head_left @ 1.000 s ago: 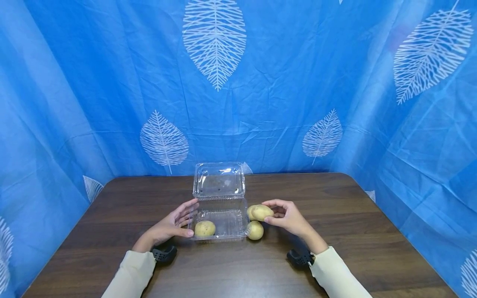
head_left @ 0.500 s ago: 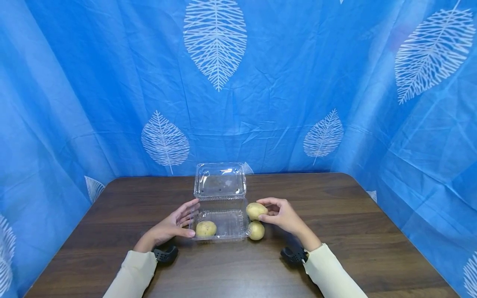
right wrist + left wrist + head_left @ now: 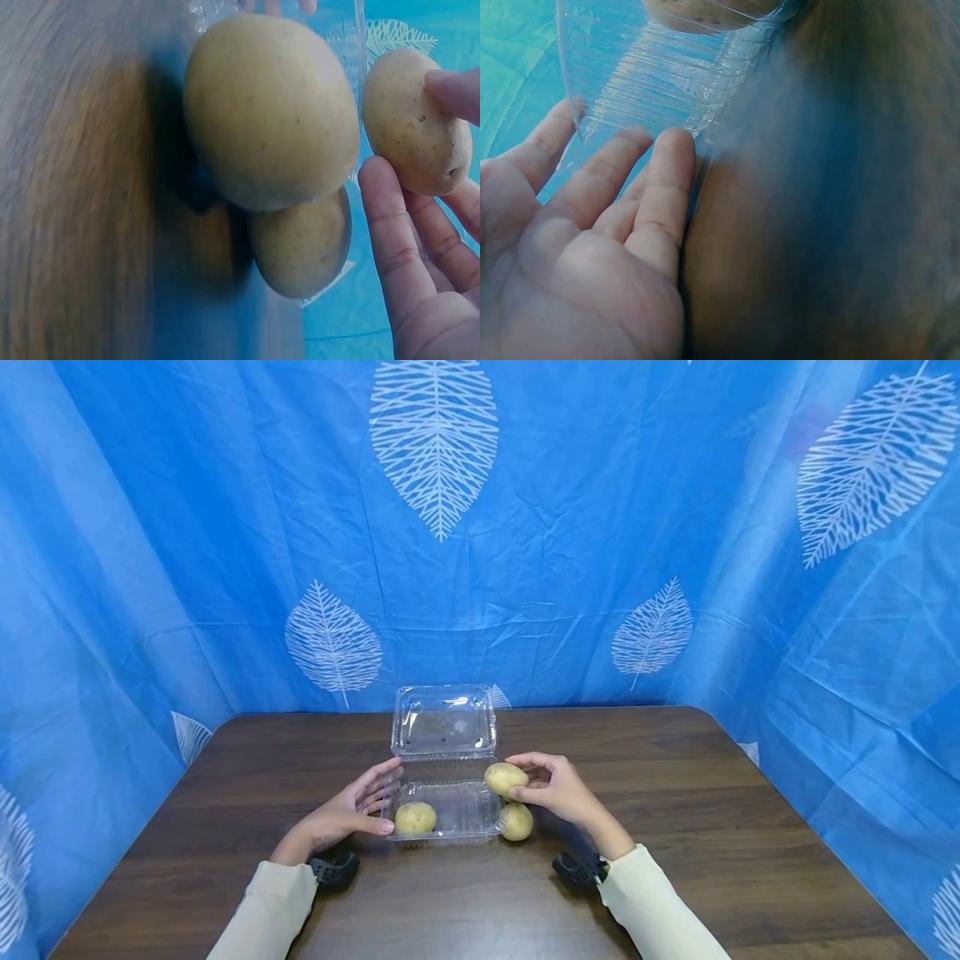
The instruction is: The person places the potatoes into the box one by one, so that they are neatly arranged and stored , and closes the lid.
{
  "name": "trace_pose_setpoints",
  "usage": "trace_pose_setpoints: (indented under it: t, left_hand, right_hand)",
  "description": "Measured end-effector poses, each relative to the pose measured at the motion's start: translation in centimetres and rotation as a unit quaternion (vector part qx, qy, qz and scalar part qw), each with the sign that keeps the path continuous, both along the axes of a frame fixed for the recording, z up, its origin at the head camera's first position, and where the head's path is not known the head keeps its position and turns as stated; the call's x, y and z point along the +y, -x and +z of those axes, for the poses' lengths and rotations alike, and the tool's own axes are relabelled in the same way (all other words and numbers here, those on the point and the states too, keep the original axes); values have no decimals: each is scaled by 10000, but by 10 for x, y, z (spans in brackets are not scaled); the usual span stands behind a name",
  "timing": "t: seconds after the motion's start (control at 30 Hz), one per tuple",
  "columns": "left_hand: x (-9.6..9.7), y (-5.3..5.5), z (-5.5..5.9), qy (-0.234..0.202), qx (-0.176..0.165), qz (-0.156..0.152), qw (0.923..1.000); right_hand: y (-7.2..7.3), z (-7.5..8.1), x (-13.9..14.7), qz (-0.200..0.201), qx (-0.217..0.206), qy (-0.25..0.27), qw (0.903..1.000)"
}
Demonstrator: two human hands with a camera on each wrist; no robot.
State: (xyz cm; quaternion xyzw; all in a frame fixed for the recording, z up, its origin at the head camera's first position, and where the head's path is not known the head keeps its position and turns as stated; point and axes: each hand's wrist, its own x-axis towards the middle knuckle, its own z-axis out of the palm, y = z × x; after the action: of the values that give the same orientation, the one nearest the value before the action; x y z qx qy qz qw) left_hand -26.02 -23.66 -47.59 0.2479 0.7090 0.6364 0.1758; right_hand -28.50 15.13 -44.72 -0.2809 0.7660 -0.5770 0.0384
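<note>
A clear plastic clamshell box (image 3: 461, 814) stands on the table, its lid (image 3: 444, 727) tipped up at the back. One potato (image 3: 415, 818) lies in its front left part. My left hand (image 3: 348, 810) rests against the box's left side with fingers extended, the thumb at the front corner. In my right hand (image 3: 555, 787) a yellow potato (image 3: 504, 778) is pinched between thumb and fingers, raised at the box's right rim. Beside that wall sits a potato (image 3: 516, 821); another potato (image 3: 304, 244) shows behind it in the right wrist view, mostly hidden from the head camera.
The brown wood-grain table (image 3: 637, 827) extends around the box on both sides. A blue curtain (image 3: 540, 552) with white leaf prints hangs behind it. Each wrist wears a black strap-on device (image 3: 336, 870).
The right hand has moved left with its potato, from beside the box to its right rim. The left hand, the box and the potato inside stay put.
</note>
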Motion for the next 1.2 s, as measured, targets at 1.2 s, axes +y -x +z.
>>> trace_pose_setpoints:
  t: [1.2]
  left_hand:
    - [-1,0,-1,33,59,63,10000]
  right_hand:
    - [0,14,-37,179,-208,-155,9995]
